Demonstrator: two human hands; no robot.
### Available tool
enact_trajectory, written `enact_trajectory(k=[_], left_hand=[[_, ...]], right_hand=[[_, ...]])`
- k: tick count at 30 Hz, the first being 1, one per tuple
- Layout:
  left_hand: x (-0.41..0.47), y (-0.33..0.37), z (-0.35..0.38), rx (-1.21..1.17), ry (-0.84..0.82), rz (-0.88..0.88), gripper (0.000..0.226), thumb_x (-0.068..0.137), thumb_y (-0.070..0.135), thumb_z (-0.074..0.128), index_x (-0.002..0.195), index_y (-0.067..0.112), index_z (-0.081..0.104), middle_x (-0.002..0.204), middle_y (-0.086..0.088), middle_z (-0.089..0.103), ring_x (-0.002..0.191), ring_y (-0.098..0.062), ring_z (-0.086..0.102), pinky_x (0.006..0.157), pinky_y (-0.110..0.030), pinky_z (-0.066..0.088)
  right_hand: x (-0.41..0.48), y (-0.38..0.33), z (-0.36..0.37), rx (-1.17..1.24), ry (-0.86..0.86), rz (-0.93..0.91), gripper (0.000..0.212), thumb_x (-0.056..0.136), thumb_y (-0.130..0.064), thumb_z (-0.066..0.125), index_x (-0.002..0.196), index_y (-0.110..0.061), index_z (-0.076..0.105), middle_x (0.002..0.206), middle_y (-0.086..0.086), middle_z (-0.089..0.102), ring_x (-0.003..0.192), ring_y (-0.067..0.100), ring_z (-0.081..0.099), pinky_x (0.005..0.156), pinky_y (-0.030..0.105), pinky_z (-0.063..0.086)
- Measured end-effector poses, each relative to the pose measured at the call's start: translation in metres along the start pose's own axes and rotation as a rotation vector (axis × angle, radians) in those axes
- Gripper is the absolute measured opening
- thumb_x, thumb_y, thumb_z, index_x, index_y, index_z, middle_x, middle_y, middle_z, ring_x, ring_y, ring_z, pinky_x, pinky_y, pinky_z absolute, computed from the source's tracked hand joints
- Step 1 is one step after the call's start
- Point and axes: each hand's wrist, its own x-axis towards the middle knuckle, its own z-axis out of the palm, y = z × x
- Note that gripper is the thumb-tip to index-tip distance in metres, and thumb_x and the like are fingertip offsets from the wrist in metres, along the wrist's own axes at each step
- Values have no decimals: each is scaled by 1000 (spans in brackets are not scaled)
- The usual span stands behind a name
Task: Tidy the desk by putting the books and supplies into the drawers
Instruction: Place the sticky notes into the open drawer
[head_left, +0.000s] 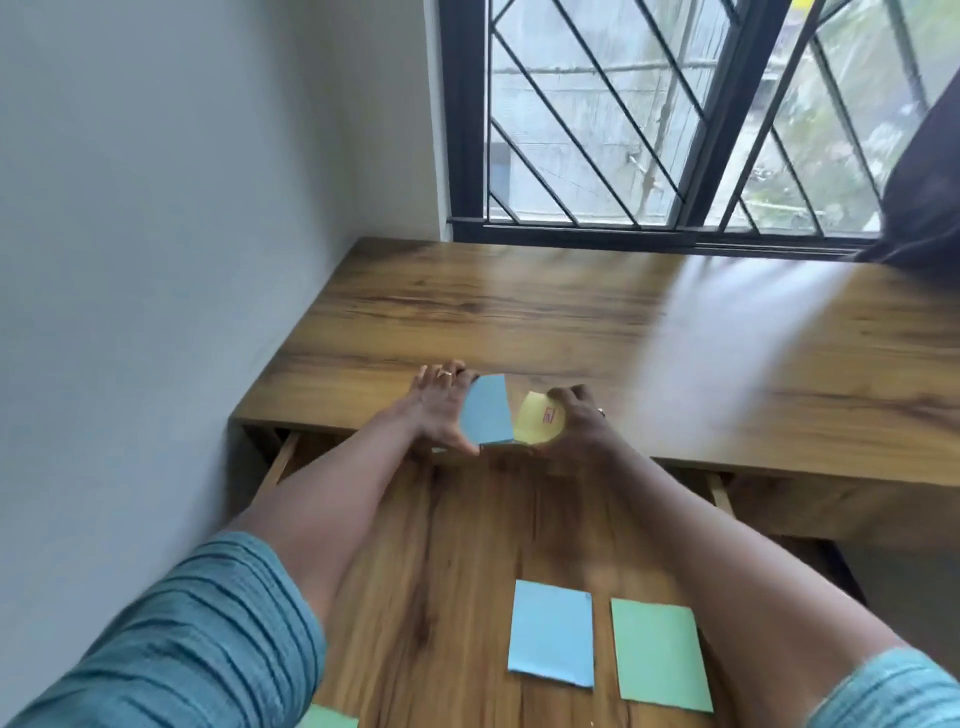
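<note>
My left hand (441, 410) holds a blue book (488, 415) by its left edge, just above the front edge of the wooden desk (519, 312). Right beside it, my right hand (576, 415) grips a yellow book (537, 418) with a small red mark on its cover. The two books touch and stand tilted between my hands. Below them the pulled-out drawer (441, 571) shows its wooden bottom. A blue book (551, 631) and a green book (660, 654) lie flat in it side by side. Another green book (327, 718) shows at the bottom edge.
A grey wall (156, 260) runs along the desk's left side. A barred window (623, 130) stands behind the desk. Something dark, perhaps cloth (924, 182), hangs at the far right. The drawer's side rails (283, 460) show on both sides.
</note>
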Motion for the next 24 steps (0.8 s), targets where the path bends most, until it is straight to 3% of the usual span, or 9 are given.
enact_trajectory(k=[5, 10, 14, 24], left_hand=[[-93, -13, 35, 68, -89, -16, 111, 67, 60, 70, 149, 15, 10, 151, -8, 15, 141, -28, 15, 119, -38, 9], [-161, -20, 80, 8, -189, -97, 111, 69, 54, 70, 150, 17, 6, 151, -5, 12, 139, -27, 16, 119, -37, 18], [-182, -22, 110, -32, -279, -151, 111, 71, 50, 73, 151, 20, 2, 157, -3, 4, 144, -28, 8, 119, -43, 17], [-168, -56, 144, -93, -402, -148, 107, 79, 39, 71, 152, 18, -4, 160, -4, -7, 148, -27, -7, 120, -43, 9]], right_hand=[[-68, -15, 38, -23, -132, -59, 90, 66, -29, 83, 141, -13, 36, 136, 7, 30, 124, 27, 38, 106, 29, 34], [-112, -32, 86, -28, -223, -95, 91, 65, -31, 82, 141, -15, 34, 137, 4, 29, 124, 24, 34, 107, 32, 36], [-128, -37, 120, -72, -281, -116, 93, 67, -33, 80, 144, -15, 30, 139, 2, 27, 126, 24, 29, 108, 32, 33], [-118, -37, 174, -45, -378, -19, 93, 72, -28, 77, 147, -18, 22, 147, 2, 24, 136, 27, 21, 114, 35, 22]])
